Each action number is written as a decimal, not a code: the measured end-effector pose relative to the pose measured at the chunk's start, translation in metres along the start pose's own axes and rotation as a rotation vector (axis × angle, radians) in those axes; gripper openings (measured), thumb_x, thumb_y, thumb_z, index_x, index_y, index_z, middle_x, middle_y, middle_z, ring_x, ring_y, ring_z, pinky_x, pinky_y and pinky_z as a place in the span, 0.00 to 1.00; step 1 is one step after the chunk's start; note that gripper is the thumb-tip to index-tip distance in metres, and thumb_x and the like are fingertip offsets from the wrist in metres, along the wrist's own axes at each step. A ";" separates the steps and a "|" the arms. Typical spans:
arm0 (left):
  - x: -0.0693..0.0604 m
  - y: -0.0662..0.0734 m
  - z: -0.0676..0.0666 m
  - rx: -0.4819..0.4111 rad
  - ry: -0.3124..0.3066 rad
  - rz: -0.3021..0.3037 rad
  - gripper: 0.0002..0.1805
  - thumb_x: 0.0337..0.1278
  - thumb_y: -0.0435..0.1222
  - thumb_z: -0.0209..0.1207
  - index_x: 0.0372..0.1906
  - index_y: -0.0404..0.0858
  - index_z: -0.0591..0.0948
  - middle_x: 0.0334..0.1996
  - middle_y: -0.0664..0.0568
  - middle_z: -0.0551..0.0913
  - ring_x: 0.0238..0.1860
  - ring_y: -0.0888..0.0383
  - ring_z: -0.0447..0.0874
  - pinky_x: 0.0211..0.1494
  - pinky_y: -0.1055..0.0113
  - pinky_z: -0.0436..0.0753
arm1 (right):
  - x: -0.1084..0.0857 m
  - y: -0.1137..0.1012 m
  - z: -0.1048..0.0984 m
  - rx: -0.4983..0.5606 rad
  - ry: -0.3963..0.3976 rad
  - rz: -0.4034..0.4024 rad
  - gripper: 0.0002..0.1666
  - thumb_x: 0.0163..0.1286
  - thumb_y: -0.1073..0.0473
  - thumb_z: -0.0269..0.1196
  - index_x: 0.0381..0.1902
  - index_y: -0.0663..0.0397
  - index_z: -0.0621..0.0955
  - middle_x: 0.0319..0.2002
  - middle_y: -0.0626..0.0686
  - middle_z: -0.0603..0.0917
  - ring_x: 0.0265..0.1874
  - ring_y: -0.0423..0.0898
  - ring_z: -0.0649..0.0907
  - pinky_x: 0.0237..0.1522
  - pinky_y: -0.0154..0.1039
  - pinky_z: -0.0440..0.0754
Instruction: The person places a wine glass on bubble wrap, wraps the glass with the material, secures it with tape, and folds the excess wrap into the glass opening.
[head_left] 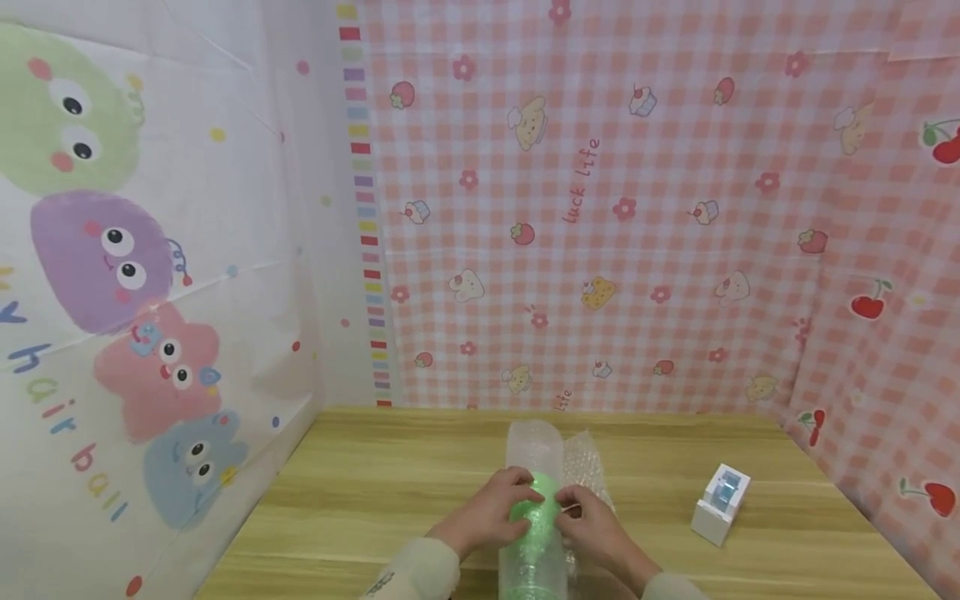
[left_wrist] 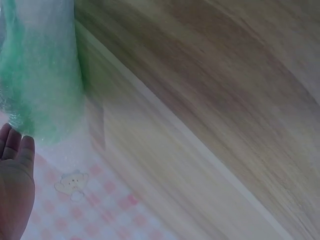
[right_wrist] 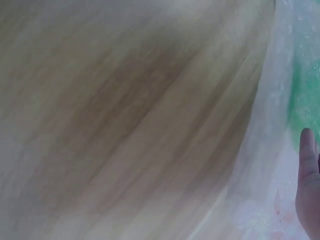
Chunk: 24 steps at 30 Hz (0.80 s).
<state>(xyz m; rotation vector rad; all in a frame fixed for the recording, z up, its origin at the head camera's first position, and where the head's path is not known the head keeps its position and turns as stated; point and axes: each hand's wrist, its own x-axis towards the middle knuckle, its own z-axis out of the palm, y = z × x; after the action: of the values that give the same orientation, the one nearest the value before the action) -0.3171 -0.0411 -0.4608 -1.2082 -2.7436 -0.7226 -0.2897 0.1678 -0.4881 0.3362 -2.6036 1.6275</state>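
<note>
A green, rounded object [head_left: 536,527] lies in the middle of the table, rolled in clear bubble wrap [head_left: 534,446] that extends beyond its far end. What the object is cannot be made out through the wrap. From the left side, my left hand [head_left: 487,515] rests on the roll, its fingers over the green part; the left wrist view shows its fingertips touching the wrap. On the other side my right hand [head_left: 600,529] pinches the edge of the wrap between thumb and forefinger. A loose flap of bubble wrap [head_left: 587,461] spreads out to the right of the roll.
A white tape dispenser [head_left: 712,521] with a bluish roll of tape stands on the wooden table [head_left: 390,467], right of the hands. Behind the table hangs a pink checked cloth [head_left: 570,250]; a white cartoon-print sheet [head_left: 247,200] covers the left side.
</note>
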 end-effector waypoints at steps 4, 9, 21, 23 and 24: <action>0.002 0.002 0.002 0.043 0.005 0.008 0.20 0.58 0.35 0.64 0.57 0.42 0.81 0.61 0.48 0.73 0.64 0.52 0.69 0.68 0.61 0.70 | -0.001 0.000 -0.002 -0.011 -0.015 0.031 0.20 0.63 0.61 0.67 0.48 0.67 0.76 0.44 0.56 0.81 0.42 0.50 0.82 0.38 0.40 0.84; 0.002 0.004 0.003 0.066 0.009 -0.006 0.20 0.58 0.36 0.64 0.57 0.41 0.80 0.61 0.48 0.73 0.63 0.52 0.69 0.68 0.61 0.70 | -0.001 0.001 -0.003 -0.014 -0.013 0.023 0.20 0.64 0.61 0.69 0.48 0.67 0.76 0.45 0.57 0.81 0.43 0.52 0.83 0.40 0.42 0.85; 0.004 0.002 0.004 0.088 0.027 0.030 0.18 0.59 0.38 0.64 0.55 0.41 0.79 0.56 0.50 0.74 0.58 0.54 0.70 0.64 0.64 0.73 | -0.003 -0.002 -0.007 -0.026 -0.008 -0.011 0.20 0.62 0.64 0.70 0.49 0.66 0.76 0.47 0.59 0.78 0.42 0.51 0.80 0.37 0.40 0.82; 0.002 0.001 0.004 0.088 0.036 0.035 0.18 0.59 0.38 0.64 0.53 0.40 0.79 0.55 0.50 0.74 0.58 0.53 0.71 0.63 0.64 0.74 | -0.002 -0.002 -0.005 -0.036 -0.004 -0.028 0.20 0.61 0.65 0.70 0.48 0.65 0.77 0.47 0.59 0.77 0.42 0.51 0.79 0.37 0.40 0.81; 0.002 0.001 0.004 0.090 0.037 0.034 0.17 0.58 0.38 0.64 0.53 0.40 0.79 0.56 0.49 0.74 0.59 0.53 0.71 0.63 0.64 0.74 | -0.001 -0.002 -0.005 -0.036 -0.007 -0.035 0.19 0.61 0.65 0.70 0.48 0.65 0.77 0.47 0.59 0.78 0.42 0.51 0.79 0.37 0.39 0.81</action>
<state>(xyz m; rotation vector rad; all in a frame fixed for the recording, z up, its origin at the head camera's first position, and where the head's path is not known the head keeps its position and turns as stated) -0.3173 -0.0377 -0.4634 -1.2075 -2.6876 -0.6051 -0.2885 0.1711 -0.4845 0.3842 -2.6133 1.5699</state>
